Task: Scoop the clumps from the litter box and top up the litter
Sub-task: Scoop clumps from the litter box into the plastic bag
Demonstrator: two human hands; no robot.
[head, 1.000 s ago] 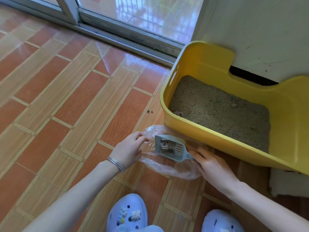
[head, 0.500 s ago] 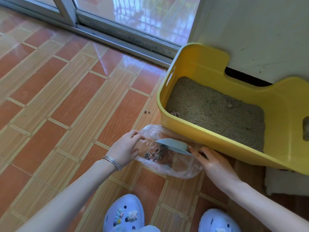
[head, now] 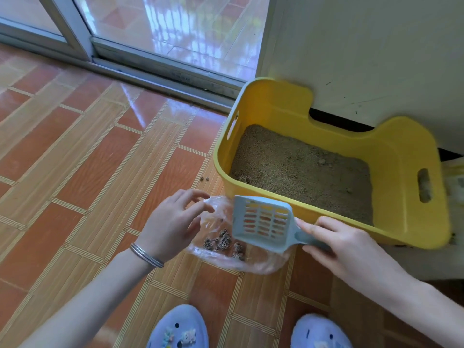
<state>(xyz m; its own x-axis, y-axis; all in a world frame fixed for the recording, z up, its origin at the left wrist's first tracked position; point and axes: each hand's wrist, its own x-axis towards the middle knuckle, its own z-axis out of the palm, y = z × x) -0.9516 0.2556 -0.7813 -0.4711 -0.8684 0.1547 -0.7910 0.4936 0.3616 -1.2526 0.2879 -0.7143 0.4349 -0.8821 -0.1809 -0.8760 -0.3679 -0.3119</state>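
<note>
A yellow litter box (head: pixel 411 197) holding brown litter (head: pixel 301 169) stands on the tiled floor against a pale wall. In front of it lies a clear plastic bag (head: pixel 226 259) with several dark clumps (head: pixel 224 242) inside. My left hand (head: pixel 173 224) pinches the bag's open edge at its far left. My right hand (head: pixel 349 249) grips the handle of a pale blue slotted scoop (head: pixel 263 222), which hangs empty above the bag, its blade facing up and tilted toward the box.
Two loose pellets (head: pixel 204 179) lie on the floor left of the box. A sliding glass door track (head: pixel 163 76) runs along the back. My blue clogs (head: pixel 180 330) are at the bottom edge. A pale mat (head: pixel 426 262) lies under the box's right end.
The scoop tipped its clumps into the bag, then turned upright and lifted, now empty. My left hand kept its hold on the bag's edge. The camera view pulled back.
</note>
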